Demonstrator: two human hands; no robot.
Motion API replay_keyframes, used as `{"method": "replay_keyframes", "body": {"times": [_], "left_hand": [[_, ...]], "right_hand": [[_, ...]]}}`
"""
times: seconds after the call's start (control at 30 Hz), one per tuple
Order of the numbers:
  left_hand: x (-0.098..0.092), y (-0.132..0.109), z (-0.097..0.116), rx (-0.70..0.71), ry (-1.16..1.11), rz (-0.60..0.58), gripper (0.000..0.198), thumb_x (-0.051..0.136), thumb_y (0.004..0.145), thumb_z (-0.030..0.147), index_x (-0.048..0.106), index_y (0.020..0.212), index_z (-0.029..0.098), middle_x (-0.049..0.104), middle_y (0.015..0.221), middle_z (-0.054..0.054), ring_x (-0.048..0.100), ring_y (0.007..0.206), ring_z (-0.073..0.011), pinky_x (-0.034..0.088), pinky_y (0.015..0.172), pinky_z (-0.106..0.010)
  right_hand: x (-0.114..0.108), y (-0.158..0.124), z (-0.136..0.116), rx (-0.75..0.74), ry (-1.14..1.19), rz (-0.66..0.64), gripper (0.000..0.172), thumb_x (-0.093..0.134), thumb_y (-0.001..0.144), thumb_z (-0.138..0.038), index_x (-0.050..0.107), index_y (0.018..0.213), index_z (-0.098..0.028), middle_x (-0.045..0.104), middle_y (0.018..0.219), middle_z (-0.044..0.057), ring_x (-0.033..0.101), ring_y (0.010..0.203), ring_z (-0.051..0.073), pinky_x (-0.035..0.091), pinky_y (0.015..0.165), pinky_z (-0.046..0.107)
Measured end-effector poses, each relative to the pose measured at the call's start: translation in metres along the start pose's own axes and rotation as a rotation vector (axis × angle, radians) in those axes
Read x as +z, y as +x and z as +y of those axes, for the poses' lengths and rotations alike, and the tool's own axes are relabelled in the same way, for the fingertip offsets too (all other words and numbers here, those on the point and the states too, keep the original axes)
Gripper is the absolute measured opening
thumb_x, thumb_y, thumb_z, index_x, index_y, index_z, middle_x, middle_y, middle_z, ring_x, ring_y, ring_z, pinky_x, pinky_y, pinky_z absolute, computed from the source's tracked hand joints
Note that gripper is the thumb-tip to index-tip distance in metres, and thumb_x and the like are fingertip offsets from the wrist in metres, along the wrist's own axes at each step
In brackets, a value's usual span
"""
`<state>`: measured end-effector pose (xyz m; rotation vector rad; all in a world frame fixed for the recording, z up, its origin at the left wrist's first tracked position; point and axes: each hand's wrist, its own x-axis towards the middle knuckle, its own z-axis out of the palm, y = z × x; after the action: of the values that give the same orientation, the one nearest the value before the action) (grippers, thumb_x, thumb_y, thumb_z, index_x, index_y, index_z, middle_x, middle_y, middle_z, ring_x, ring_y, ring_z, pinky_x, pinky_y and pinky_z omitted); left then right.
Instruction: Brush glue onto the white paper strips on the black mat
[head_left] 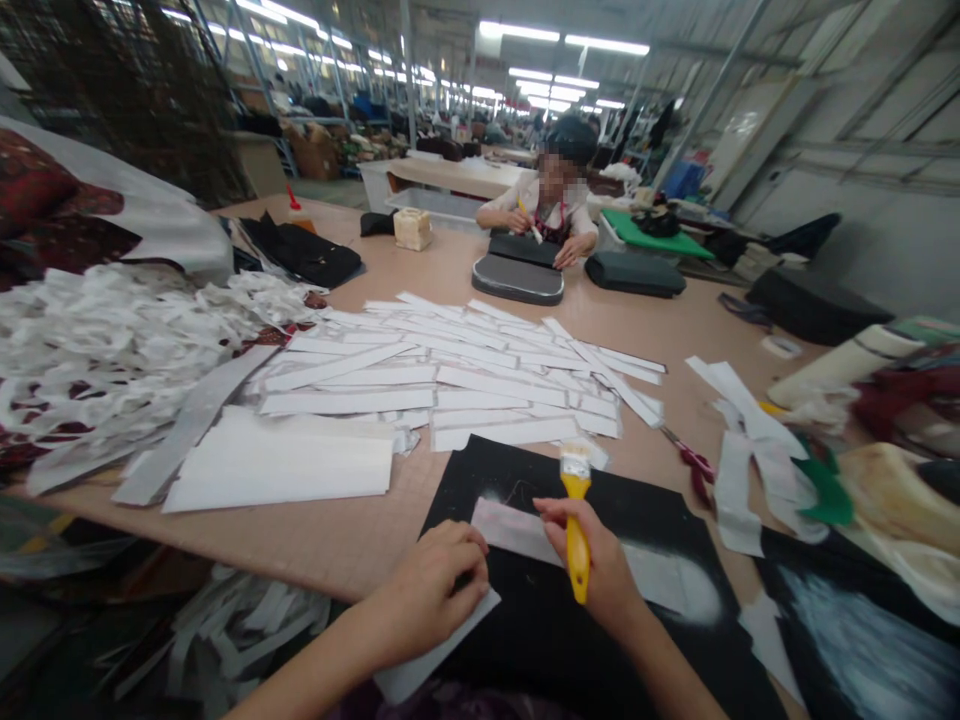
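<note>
My right hand (596,565) is closed around a yellow-handled paintbrush (577,540), bristles pointing up and away from me. Under that hand, a pale strip (514,530) lies across a black sheet (517,475). Whitish residue (701,590) marks the sheet to its right. My left hand (439,590) has its fingers curled by the pale strip's left end. A white paper strip (442,645) shows beneath my left hand and appears gripped by it, though the fingertips are partly hidden.
Many white strips (405,375) cover the middle of the table (322,545). A white sheet stack (285,460) lies left, beside heaped scraps (97,360). Scissors (697,470) rest on the right. Across the table, a person (559,195) brushes a dark padded piece (517,275).
</note>
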<state>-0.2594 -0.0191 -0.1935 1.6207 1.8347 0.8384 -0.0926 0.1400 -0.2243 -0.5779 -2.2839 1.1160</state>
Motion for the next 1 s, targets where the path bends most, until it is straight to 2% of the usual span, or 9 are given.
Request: {"method": "replay_keyframes", "body": {"times": [0.1,0.2,0.33,0.43,0.5,0.6,0.77,0.87,1.0], "left_hand": [[-0.006,0.003,0.024,-0.039,-0.263,0.066,0.011,0.051,0.08,0.019,0.057,0.07,0.018,0.059,0.078,-0.001,0.055,0.077,-0.0128,0.043,0.071,-0.022],[-0.002,0.016,0.04,-0.097,-0.499,0.295,0.015,0.052,0.081,0.028,0.059,0.074,0.017,0.058,0.071,0.0,0.053,0.066,-0.0102,0.042,0.061,-0.019],[0.004,0.04,0.036,-0.189,-0.818,0.578,0.019,0.059,0.077,0.036,0.058,0.078,0.017,0.052,0.062,0.003,0.046,0.049,-0.0065,0.035,0.043,-0.017],[0.002,0.056,0.019,-0.192,-0.976,0.777,0.022,0.065,0.073,0.036,0.058,0.078,0.016,0.052,0.06,0.005,0.044,0.047,-0.0047,0.035,0.043,-0.015],[0.002,0.062,0.007,-0.22,-1.017,0.839,0.024,0.067,0.069,0.036,0.058,0.077,0.015,0.054,0.061,0.004,0.044,0.046,-0.0044,0.035,0.043,-0.016],[0.005,0.062,-0.01,-0.301,-0.962,0.761,0.027,0.068,0.066,0.037,0.057,0.075,0.014,0.056,0.063,0.003,0.046,0.048,-0.0054,0.036,0.045,-0.017],[0.018,0.052,-0.03,-0.473,-0.566,0.35,0.027,0.058,0.068,0.042,0.055,0.069,0.015,0.054,0.058,0.002,0.048,0.054,-0.0096,0.036,0.05,-0.02],[0.021,0.05,-0.038,-0.483,-0.427,0.25,0.023,0.058,0.064,0.038,0.055,0.062,0.015,0.053,0.058,0.002,0.047,0.057,-0.0108,0.035,0.055,-0.022],[0.021,0.052,-0.046,-0.507,-0.329,0.178,0.018,0.057,0.062,0.034,0.057,0.06,0.016,0.052,0.057,0.002,0.047,0.057,-0.0122,0.033,0.055,-0.024]], "right_hand": [[0.015,-0.017,-0.036,0.119,0.498,-0.071,0.035,0.049,0.083,-0.053,0.044,0.104,-0.026,0.062,0.104,0.007,0.059,0.096,0.022,0.047,0.084,0.037],[0.035,-0.033,-0.052,0.224,0.737,0.022,0.048,0.056,0.075,-0.06,0.041,0.105,-0.027,0.06,0.095,0.005,0.06,0.084,0.021,0.049,0.071,0.033],[0.046,-0.054,-0.049,0.424,0.692,0.082,0.042,0.067,0.071,-0.044,0.043,0.101,-0.028,0.056,0.078,-0.001,0.055,0.062,0.013,0.044,0.055,0.024],[0.03,-0.07,-0.045,0.459,0.556,0.042,0.041,0.065,0.07,-0.044,0.047,0.103,-0.026,0.054,0.076,-0.002,0.052,0.059,0.012,0.042,0.055,0.024],[0.009,-0.079,-0.041,0.47,0.426,0.026,0.04,0.061,0.072,-0.044,0.049,0.104,-0.025,0.054,0.074,-0.002,0.053,0.061,0.013,0.043,0.058,0.025],[-0.033,-0.087,-0.024,0.538,0.187,0.06,0.036,0.058,0.072,-0.042,0.052,0.103,-0.024,0.057,0.073,-0.002,0.057,0.064,0.015,0.045,0.061,0.025],[-0.096,-0.083,0.027,0.599,-0.089,0.158,0.039,0.061,0.065,-0.044,0.055,0.098,-0.024,0.062,0.076,0.0,0.062,0.068,0.018,0.049,0.062,0.025],[-0.11,-0.077,0.052,0.545,-0.164,0.221,0.04,0.058,0.066,-0.044,0.054,0.1,-0.024,0.063,0.079,0.002,0.062,0.072,0.019,0.05,0.065,0.027],[-0.106,-0.072,0.074,0.523,-0.248,0.206,0.041,0.054,0.07,-0.044,0.051,0.105,-0.022,0.064,0.085,0.004,0.062,0.078,0.02,0.05,0.068,0.03]]}}
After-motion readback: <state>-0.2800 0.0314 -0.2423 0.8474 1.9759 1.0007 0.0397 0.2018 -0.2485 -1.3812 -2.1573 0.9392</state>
